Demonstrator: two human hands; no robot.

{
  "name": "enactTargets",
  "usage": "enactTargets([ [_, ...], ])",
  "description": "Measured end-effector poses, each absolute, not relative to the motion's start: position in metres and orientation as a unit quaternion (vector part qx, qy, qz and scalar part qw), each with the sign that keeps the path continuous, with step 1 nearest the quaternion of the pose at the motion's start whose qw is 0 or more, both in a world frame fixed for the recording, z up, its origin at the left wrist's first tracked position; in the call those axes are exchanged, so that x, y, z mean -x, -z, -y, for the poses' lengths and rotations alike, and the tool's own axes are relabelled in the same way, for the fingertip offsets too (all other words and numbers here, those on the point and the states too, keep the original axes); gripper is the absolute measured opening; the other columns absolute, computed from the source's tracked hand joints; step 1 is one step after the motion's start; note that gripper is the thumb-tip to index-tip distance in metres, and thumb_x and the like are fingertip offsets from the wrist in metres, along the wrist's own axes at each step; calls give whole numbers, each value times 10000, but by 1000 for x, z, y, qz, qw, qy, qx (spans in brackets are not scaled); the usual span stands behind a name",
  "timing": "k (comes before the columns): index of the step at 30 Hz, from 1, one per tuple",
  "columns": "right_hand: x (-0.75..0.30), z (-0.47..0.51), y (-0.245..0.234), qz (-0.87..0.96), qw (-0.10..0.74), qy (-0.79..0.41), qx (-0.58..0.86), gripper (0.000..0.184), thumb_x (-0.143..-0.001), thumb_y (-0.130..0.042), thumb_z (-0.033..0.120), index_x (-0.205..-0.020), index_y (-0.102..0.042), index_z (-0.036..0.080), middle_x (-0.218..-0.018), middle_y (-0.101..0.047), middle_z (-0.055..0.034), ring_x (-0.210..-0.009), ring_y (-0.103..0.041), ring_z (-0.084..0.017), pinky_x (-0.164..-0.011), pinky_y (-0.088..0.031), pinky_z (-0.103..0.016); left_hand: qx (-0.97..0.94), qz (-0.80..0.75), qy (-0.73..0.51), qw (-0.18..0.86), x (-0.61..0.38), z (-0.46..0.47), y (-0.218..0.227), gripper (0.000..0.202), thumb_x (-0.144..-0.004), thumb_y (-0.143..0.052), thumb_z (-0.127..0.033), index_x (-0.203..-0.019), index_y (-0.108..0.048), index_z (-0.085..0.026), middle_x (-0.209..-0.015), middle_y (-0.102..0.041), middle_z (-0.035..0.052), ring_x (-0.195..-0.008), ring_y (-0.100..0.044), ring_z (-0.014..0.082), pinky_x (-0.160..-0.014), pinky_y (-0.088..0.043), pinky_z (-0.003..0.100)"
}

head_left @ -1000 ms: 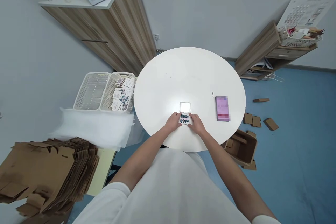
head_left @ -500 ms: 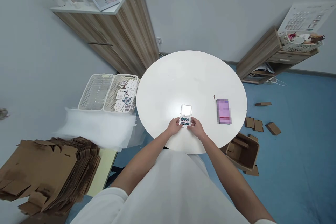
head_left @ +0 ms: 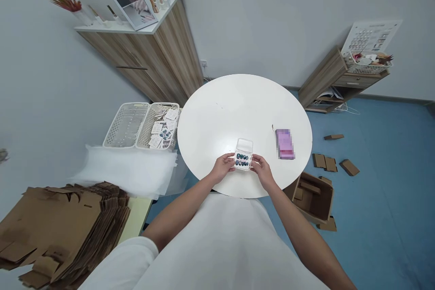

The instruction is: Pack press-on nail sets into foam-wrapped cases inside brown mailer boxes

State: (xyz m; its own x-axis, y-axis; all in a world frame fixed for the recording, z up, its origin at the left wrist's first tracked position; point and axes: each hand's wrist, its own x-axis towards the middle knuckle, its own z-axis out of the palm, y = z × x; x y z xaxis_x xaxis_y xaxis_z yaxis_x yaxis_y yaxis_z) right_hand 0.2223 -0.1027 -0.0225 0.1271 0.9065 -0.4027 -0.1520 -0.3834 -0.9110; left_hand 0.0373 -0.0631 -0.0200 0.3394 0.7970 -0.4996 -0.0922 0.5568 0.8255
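The clear plastic case (head_left: pixel 243 169) is close to the near edge of the white table (head_left: pixel 224 99), about midway between the left and right edges. I can't tell if its bottom rests on the table or is lifted a little. Its lid (head_left: pixel 244 145) is open, on the side toward the far edge. Inside are two rows of shiny, dark blue and green pieces that look like press-on nails (head_left: pixel 241 157).

The person's left grip (head_left: pixel 222 166) has its fingers on the left side of the case, and the right grip (head_left: pixel 263 170) has its fingers on the right side. So the case is held between the two.

The case looks very light and stiff, so it should be easy to hold. The plastic looks smooth and may be a bit slippery. It could crack if squeezed hard. The best place to hold it is the two side walls of the bottom part, gently and level. I can't tell if the nails are stuck down, so a tip could make them slide.

The phone (head_left: pixel 284 144) lies apart, near the right edge.
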Motion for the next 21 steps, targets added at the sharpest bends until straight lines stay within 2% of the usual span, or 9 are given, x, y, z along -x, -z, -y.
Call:
enactTargets([
  [5, -232, 93, 10, 242, 462, -655, 547, 430, -761, -452, 497, -1079, -510, 214, -1040, -593, -83, -820, -608, -179, -713, -498, -336, -359, -461, -286, 760, -43, 62, 8, 421, -693, -655, -282, -1086, -528, -202, -914, -596, 54, -774, -585, 117, -698, -507, 299],
  [9, -235, 83, 3, 247, 459, -642, 562, 414, -737, -524, 433, -1090, -504, 218, -991, -621, -65, -810, -613, -173, -719, -495, -330, -347, -447, -276, 777, -45, 64, 5, 442, -675, -672, -292, -1085, -531, -202, -909, -610, 58, -746, -585, 107, -678, -502, 281],
  [15, -238, 83, -3, 285, 451, -650, 541, 356, -747, -515, 405, -1077, -499, 272, -1128, -563, -47, -860, -595, -168, -670, -509, -331, -320, -436, -276, 794, -43, 66, 2, 447, -671, -678, -295, -1083, -536, -195, -917, -619, 73, -772, -583, 117, -675, -492, 272],
  [21, -241, 86, -2, 276, 460, -679, 502, 283, -708, -571, 393, -945, -589, 239, -1030, -604, -49, -874, -588, -184, -683, -507, -359, -308, -440, -263, 801, -42, 65, -7, 398, -748, -574, -395, -1095, -526, -205, -1010, -590, 90, -829, -590, 146, -699, -495, 303],
])
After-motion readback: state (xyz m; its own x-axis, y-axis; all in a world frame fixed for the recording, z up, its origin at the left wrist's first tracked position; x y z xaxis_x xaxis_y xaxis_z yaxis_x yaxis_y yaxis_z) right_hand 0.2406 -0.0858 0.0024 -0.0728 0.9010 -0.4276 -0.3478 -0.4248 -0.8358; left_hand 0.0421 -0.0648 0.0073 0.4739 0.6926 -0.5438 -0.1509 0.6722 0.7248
